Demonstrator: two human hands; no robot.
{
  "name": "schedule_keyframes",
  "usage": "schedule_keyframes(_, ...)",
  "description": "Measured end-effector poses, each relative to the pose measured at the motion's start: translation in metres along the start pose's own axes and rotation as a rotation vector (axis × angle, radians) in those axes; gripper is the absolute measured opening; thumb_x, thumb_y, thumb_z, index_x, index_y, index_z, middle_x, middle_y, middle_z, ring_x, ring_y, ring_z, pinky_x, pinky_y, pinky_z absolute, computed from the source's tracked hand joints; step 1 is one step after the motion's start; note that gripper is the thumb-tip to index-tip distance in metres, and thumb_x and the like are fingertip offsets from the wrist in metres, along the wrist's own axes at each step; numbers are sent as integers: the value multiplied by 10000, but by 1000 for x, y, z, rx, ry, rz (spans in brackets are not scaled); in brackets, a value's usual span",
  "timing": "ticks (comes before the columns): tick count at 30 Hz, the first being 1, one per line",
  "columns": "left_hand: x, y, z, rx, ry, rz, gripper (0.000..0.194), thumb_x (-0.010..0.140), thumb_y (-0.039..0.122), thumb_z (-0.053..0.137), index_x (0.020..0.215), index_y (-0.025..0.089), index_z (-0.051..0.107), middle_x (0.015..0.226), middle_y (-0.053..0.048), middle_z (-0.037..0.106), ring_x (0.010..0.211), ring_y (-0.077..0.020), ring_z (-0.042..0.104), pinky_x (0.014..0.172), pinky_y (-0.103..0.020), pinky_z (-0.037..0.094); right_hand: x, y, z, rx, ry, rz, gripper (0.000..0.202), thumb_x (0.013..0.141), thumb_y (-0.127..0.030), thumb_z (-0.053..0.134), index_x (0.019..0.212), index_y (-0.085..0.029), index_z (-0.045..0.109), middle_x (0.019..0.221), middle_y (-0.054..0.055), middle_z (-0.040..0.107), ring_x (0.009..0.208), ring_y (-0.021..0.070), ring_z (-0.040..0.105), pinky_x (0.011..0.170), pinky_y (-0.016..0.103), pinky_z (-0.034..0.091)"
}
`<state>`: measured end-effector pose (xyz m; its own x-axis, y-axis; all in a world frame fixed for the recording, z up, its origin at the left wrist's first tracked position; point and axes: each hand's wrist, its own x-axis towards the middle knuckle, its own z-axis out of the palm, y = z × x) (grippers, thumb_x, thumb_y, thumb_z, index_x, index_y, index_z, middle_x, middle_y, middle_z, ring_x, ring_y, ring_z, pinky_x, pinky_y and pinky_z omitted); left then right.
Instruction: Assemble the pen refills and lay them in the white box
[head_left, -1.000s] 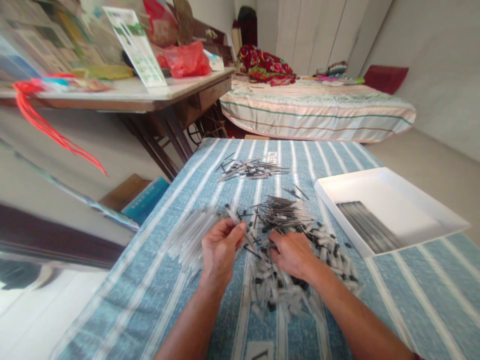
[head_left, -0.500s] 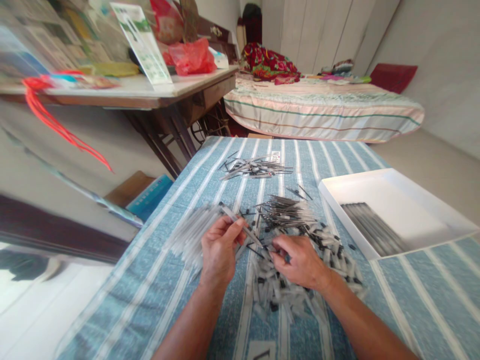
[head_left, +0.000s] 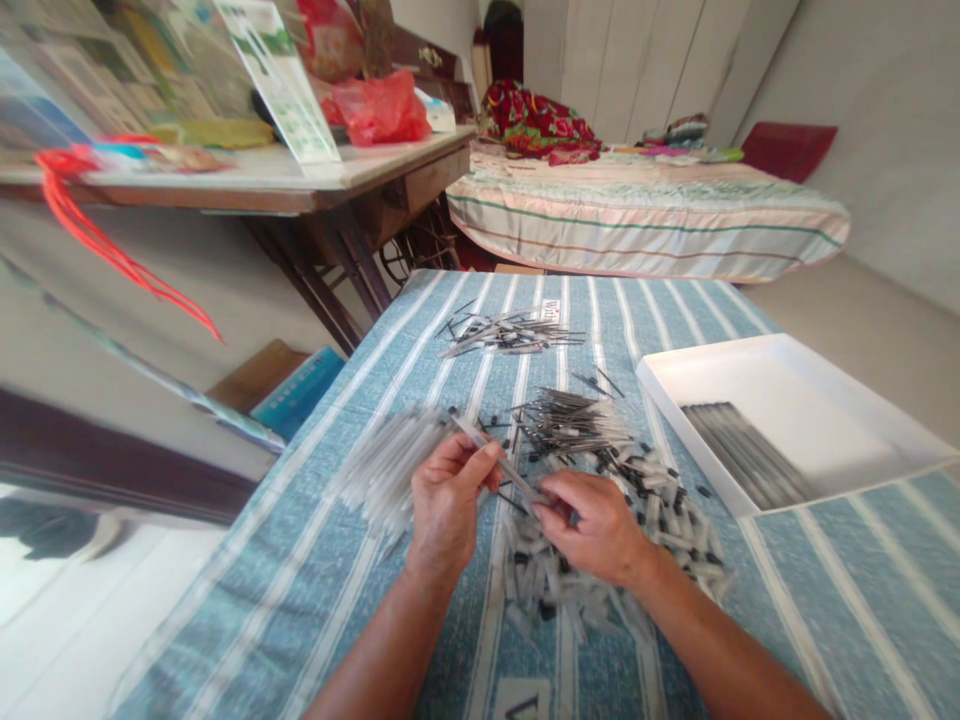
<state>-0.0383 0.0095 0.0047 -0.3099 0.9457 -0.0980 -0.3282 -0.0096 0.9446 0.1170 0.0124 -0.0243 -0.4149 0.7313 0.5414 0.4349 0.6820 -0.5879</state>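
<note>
My left hand (head_left: pixel 450 495) is closed round a slim translucent grey pen (head_left: pixel 471 432), which slants down to the right with a dark upper end. At its lower end, the thumb and fingers of my right hand (head_left: pixel 589 522) pinch a small pale piece that looks like a pen cap, mostly hidden by the fingers. Beneath and beside my right hand spreads a heap of short translucent pen caps (head_left: pixel 555 580), mixed with small black parts. Clear pen barrels (head_left: pixel 386 470) lie in a pile left of my left hand. Thin dark refills (head_left: pixel 566 420) are bunched beyond my right hand.
An open white box (head_left: pixel 840 400) on the right holds a row of grey pens (head_left: pixel 742 455). More refills (head_left: pixel 510 333) lie scattered farther back on the blue striped tablecloth (head_left: pixel 300 560). A side table (head_left: pixel 390 165) stands at left; a bed (head_left: pixel 645 215) is behind.
The pen and my left hand have moved slightly right, toward my right hand. The pen's lower end now meets the right fingers, where a small gap showed before.
</note>
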Motion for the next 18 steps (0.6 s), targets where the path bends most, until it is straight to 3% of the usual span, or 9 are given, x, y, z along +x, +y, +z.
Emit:
schedule_keyframes(6,3,2,-3,5,-55,-39,68,671,160,651,702,143,593,550,33,592,446,-67,500,467,-187,382,-2,3,1,315,34,315,82,721,-191,580,776,-157,630,566,-23,526,498,90,462,485,193,372)
schedule_keyframes(13,6,-2,-8,60,-166,-124,62,681,169,645,661,138,595,452,44,552,358,-44,435,392,-169,323,-3,6,-4,418,-44,416,77,744,-223,573,701,-160,577,551,-32,496,514,90,460,483,188,363)
schedule_keyframes(18,4,-1,-7,71,-181,-161,64,688,195,624,690,154,575,416,39,568,292,-53,414,336,-167,286,-7,7,-3,531,-100,477,47,794,-215,498,765,-181,485,561,-42,544,452,83,513,475,185,394)
